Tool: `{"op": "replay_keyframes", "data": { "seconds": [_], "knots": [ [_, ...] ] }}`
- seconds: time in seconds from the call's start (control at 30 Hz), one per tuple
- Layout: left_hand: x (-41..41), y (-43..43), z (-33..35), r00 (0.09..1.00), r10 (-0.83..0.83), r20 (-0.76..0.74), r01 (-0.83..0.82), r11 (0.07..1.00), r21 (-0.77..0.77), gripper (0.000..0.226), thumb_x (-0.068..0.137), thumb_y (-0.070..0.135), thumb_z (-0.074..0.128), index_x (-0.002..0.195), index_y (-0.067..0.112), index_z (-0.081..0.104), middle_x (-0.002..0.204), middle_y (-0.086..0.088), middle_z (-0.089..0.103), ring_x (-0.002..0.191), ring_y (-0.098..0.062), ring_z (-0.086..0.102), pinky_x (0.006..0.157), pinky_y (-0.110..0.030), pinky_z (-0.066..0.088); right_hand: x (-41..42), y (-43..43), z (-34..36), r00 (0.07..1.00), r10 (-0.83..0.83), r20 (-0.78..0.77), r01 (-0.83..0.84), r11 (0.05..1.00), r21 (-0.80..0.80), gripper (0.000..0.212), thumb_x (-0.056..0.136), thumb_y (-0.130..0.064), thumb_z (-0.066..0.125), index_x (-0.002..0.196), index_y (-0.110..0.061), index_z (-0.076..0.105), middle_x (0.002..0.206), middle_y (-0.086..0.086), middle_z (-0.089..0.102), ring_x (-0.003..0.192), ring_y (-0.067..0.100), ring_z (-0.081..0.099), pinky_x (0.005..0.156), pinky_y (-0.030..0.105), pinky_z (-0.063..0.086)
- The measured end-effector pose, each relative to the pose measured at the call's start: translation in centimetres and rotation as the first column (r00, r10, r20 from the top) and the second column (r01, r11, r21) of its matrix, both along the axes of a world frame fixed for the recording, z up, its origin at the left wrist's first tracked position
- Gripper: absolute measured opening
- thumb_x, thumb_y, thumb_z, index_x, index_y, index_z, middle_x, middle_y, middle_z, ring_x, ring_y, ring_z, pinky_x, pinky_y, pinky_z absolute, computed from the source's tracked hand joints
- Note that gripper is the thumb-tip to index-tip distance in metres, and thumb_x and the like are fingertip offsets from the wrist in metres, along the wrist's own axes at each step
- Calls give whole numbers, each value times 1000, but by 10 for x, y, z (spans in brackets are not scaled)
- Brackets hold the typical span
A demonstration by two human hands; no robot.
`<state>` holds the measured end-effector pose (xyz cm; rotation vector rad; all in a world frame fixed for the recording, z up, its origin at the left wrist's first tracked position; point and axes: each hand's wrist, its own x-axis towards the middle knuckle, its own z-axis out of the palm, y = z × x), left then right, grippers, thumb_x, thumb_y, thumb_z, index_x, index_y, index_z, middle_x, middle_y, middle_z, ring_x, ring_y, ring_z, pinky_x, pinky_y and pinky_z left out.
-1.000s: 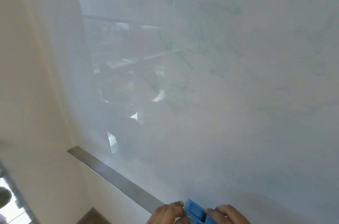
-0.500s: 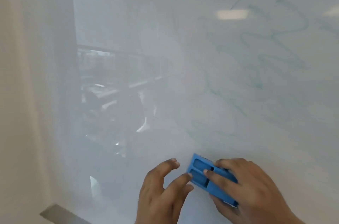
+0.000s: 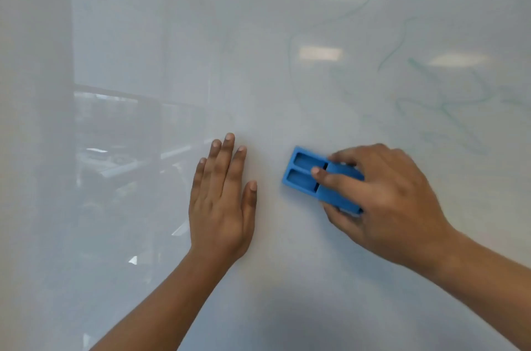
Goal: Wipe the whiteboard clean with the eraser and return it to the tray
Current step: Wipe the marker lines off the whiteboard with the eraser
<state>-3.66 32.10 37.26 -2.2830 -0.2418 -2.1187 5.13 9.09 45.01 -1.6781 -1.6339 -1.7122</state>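
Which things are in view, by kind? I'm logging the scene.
Whiteboard: 1
Blue eraser: 1
Hands: 2, left hand flat on the board, right hand holding the eraser
Total: 4

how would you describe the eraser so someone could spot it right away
Start with the pale whiteboard that fills the view, then find the right hand pressed against it, right of centre. Under its fingers sits the eraser, a bright blue rectangular block with two recessed pockets, the only strongly coloured thing there.
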Motion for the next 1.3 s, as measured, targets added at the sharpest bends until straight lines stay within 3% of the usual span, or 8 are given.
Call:
{"op": "replay_keyframes", "data": {
  "seconds": [0.13, 0.23, 0.33, 0.43, 0.57, 0.73, 1.03, 1.3],
  "knots": [
    [7, 2, 13, 999, -38, 16, 38, 999, -12, 56, 102, 28, 35, 155, 12, 35, 167, -5, 26, 158, -21, 19, 130, -39, 12, -9, 3, 35, 998, -59, -26, 60, 998, 25, 24, 74, -23, 77, 96, -13, 77, 97, 12, 68, 73, 33, 59, 62, 41, 47],
    [9, 3, 10, 999, -41, 13, 41, 999, 17, 60, 100, 29, 33, 157, 10, 33, 167, -9, 26, 158, -24, 18, 130, -39, 10, -11, 3, -14, 992, 4, 122, 27, 967, -253, 8, 71, -21, 73, 74, -20, 65, 83, 4, 57, 67, 26, 49, 57, 36, 40],
    [9, 2, 10, 998, -58, 17, 58, 998, 12, 60, 101, 32, 29, 158, 10, 30, 168, -9, 26, 158, -25, 18, 130, -41, 12, 4, -5, -78, 958, 24, 285, 117, 877, -466, 25, 97, -24, 50, 73, -29, 45, 76, -7, 41, 61, 15, 42, 61, 28, 29],
    [8, 1, 9, 994, -102, 39, 101, 995, 24, 61, 107, 42, 17, 158, 10, 27, 168, -10, 25, 158, -25, 19, 129, -41, 14, 9, 0, -90, 949, 26, 313, 109, 908, -405, 30, 102, -24, 45, 73, -28, 38, 68, -10, 41, 54, 12, 41, 60, 26, 30],
    [7, 3, 6, 979, -164, 120, 168, 985, -24, 72, 107, 51, 10, 156, 1, 28, 166, -14, 29, 157, -27, 23, 129, -44, 17, -14, 21, -6, 958, 41, 283, 34, 966, -255, 7, 89, -23, 64, 85, -24, 69, 83, 1, 66, 66, 26, 56, 56, 34, 42],
    [7, 3, 7, 967, -207, 151, 218, 974, -59, 92, 102, 66, -1, 156, -3, 28, 166, -13, 28, 156, -28, 25, 128, -44, 17, -26, 40, 100, 987, -114, 117, 109, 993, 52, 36, 80, -31, 67, 114, -21, 74, 111, 7, 69, 85, 34, 61, 68, 40, 43],
    [6, 4, 8, 915, -296, 273, 336, 935, -111, 91, 100, 70, 0, 158, 4, 24, 168, -4, 28, 155, -28, 28, 123, -48, 27, -36, 64, 40, 938, -22, 346, 170, 898, -405, 23, 72, -21, 59, 92, -23, 70, 107, -1, 70, 81, 26, 61, 64, 38, 50],
    [7, 7, 7, 971, -147, 190, 169, 981, -101, 74, 104, 63, 16, 153, 11, 37, 166, -2, 34, 155, -22, 29, 126, -39, 22, -61, 118, 184, 988, -97, 117, 91, 994, 57, 37, 82, -35, 60, 116, -27, 73, 120, -1, 69, 91, 33, 63, 75, 43, 50]
  ]
}}
